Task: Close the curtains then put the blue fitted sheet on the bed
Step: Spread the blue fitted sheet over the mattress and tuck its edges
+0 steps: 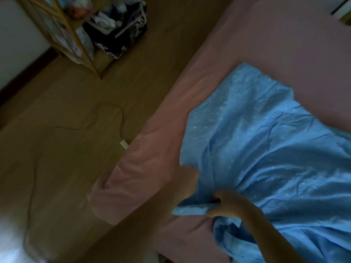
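The blue fitted sheet (266, 149), dotted with small white spots, lies crumpled over the right part of the pink-covered bed (284, 44). My right hand (226, 205) grips a bunched edge of the sheet near the bed's corner. My left hand (187, 184) is blurred and reaches into the sheet's edge just above; its fingers are hidden in the cloth. The pink corner of the bed (121, 186) lies bare to the left of both hands. The curtains are out of view and the room is dim.
Wooden floor (66, 149) lies left of the bed, with a cable and white plug (124, 144) on it. A wooden rack (62, 35) and a dark bag of clothes (121, 29) stand at the back left.
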Action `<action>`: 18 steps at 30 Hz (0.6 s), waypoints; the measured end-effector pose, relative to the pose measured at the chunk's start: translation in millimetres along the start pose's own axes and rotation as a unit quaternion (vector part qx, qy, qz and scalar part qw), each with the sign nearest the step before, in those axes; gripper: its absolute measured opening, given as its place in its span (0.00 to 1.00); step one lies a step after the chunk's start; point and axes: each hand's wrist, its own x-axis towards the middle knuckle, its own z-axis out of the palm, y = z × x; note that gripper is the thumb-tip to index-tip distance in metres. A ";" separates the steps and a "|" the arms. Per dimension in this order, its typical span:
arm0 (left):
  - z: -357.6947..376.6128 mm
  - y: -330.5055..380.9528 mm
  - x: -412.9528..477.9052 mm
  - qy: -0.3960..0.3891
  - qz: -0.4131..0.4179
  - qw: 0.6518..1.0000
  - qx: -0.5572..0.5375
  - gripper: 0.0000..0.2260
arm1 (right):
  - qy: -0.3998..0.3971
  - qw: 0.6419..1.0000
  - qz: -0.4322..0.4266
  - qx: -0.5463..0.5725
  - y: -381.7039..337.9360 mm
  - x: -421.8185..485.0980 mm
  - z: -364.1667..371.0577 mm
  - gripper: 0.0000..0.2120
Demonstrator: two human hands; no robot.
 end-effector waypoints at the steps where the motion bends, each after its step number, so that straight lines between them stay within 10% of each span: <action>1: -0.8 -0.8 -1.6 0.032 -0.004 0.999 -0.009 0.07 | 0.051 0.998 0.006 0.023 -2.3 1.2 -5.8 0.17; 6: 14.8 -11.4 15.5 0.087 -0.010 0.996 -0.002 0.31 | 0.234 0.963 -0.017 0.129 -35.9 17.2 -9.7 0.25; 10: 12.8 -7.1 9.1 0.052 -0.043 0.994 -0.082 0.22 | 0.226 0.967 0.013 0.119 -45.6 31.0 7.6 0.30; 18: -8.0 -20.1 -8.8 0.080 -0.065 0.993 -0.049 0.15 | 0.226 0.965 -0.023 0.135 -79.2 38.8 7.3 0.07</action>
